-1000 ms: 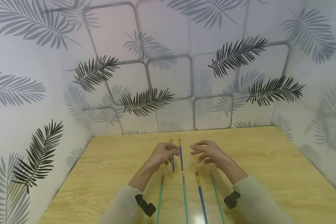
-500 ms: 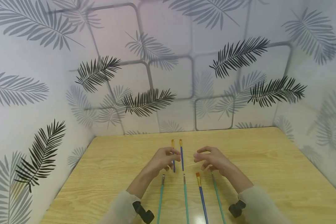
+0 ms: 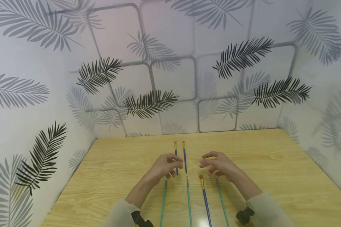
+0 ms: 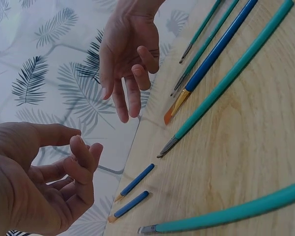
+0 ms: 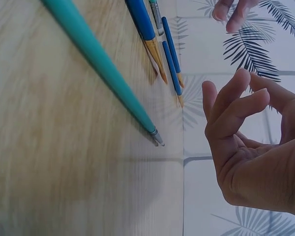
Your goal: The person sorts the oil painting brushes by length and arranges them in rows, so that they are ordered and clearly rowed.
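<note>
My left hand (image 3: 166, 165) hovers with loosely bent fingers over the left of two short-looking blue paintbrushes, partly covering that left blue brush (image 3: 176, 153). The right blue brush (image 3: 185, 159) lies just beside it. Across from it, my right hand (image 3: 221, 165) hangs over the table with relaxed, curved fingers and nothing in them. Below the hands lie a left teal paintbrush (image 3: 163, 201), a middle teal brush (image 3: 188, 201), a blue brush with orange bristles (image 3: 206, 201) and a right teal brush (image 3: 222, 201). In the left wrist view my left hand (image 4: 49, 182) is empty too.
All the brushes lie on a wood-grain table (image 3: 110, 176), bristle ends pointing away from me. Behind the table stands a pale wall (image 3: 170, 78) printed with grey and black leaves. Dark wrist straps (image 3: 245, 215) sit over the light sleeves (image 3: 270, 211).
Both hands have drawn back slightly toward me, and the right hand has shifted a little to the right, widening the gap. The brushes lie as before.
</note>
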`<state>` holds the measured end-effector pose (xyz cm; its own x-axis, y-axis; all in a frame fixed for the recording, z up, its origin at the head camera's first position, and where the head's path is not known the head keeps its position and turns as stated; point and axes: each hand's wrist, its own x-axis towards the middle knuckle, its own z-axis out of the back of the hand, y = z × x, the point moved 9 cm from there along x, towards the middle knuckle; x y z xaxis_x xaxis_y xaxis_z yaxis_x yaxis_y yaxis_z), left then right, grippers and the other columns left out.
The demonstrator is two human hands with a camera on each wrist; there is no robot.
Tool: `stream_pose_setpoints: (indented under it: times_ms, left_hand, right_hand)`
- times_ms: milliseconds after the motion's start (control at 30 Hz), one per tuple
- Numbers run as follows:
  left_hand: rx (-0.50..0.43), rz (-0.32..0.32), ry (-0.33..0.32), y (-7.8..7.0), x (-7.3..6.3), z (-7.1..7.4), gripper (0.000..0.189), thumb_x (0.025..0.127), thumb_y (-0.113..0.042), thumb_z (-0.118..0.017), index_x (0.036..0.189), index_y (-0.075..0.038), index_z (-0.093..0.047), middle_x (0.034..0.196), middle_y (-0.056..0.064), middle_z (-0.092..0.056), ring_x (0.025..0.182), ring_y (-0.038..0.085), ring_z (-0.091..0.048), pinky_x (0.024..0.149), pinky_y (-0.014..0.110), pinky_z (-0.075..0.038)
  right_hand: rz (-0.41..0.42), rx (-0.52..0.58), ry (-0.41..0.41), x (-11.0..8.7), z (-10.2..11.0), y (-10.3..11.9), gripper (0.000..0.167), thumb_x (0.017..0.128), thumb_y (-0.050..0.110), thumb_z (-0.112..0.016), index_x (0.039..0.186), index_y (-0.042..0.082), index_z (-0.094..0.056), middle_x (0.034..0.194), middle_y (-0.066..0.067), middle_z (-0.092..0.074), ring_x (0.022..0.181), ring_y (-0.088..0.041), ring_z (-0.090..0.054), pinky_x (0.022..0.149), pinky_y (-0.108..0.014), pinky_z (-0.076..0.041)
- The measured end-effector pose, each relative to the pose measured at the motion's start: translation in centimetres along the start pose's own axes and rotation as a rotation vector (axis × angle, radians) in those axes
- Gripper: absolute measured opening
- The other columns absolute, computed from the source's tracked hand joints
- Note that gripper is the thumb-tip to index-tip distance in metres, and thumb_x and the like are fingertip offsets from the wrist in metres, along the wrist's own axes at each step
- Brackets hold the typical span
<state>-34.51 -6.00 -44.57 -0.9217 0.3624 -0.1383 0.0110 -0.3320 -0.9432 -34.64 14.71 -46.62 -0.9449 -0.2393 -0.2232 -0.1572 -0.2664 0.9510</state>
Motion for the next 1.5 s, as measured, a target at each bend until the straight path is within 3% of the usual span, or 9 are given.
stream_pose_setpoints:
  times_ms: [267, 633, 1167, 1500]
  left_hand:
    - [0.008, 0.002, 0.01, 0.9, -1.1, 0.0, 0.034, 0.092, -0.025, -0.071, 0.117, -0.003, -0.066, 0.102, 0.009, -0.071, 0.057, 0.013, -0.057, 0.05, 0.023, -0.041]
    - [-0.013, -0.007, 0.031, 1.0, -2.0, 0.0, 0.032, 0.094, -0.022, -0.068, 0.118, -0.001, -0.065, 0.106, 0.014, -0.07, 0.055, 0.012, -0.056, 0.047, 0.02, -0.042]
    - [0.016, -0.016, 0.024, 1.4, -2.6, -0.2, 0.034, 0.093, -0.022, -0.07, 0.118, 0.0, -0.065, 0.101, 0.013, -0.07, 0.054, 0.012, -0.056, 0.048, 0.02, -0.043]
    - [0.018, 0.035, 0.03, 2.6, -3.0, -0.9, 0.033, 0.09, -0.022, -0.072, 0.117, -0.003, -0.066, 0.098, 0.01, -0.068, 0.055, 0.013, -0.056, 0.052, 0.023, -0.046]
  right_hand:
    - [-0.008, 0.009, 0.012, -0.6, 0.3, -0.9, 0.064, 0.094, 0.034, -0.069, 0.14, -0.002, -0.045, 0.117, -0.017, -0.072, 0.061, -0.012, -0.059, 0.049, -0.019, -0.043]
    - [0.003, 0.016, 0.024, -1.4, 0.4, -1.2, 0.063, 0.094, 0.033, -0.069, 0.14, -0.003, -0.045, 0.117, -0.019, -0.071, 0.056, -0.01, -0.059, 0.047, -0.018, -0.042]
    - [0.054, -0.02, 0.078, -2.2, 0.0, -0.9, 0.068, 0.094, 0.035, -0.069, 0.141, -0.007, -0.042, 0.119, -0.024, -0.069, 0.055, -0.01, -0.06, 0.045, -0.017, -0.043]
    - [0.055, -0.031, 0.088, -2.5, -0.4, -0.9, 0.067, 0.093, 0.034, -0.07, 0.139, -0.007, -0.044, 0.115, -0.022, -0.07, 0.055, -0.01, -0.059, 0.045, -0.016, -0.041]
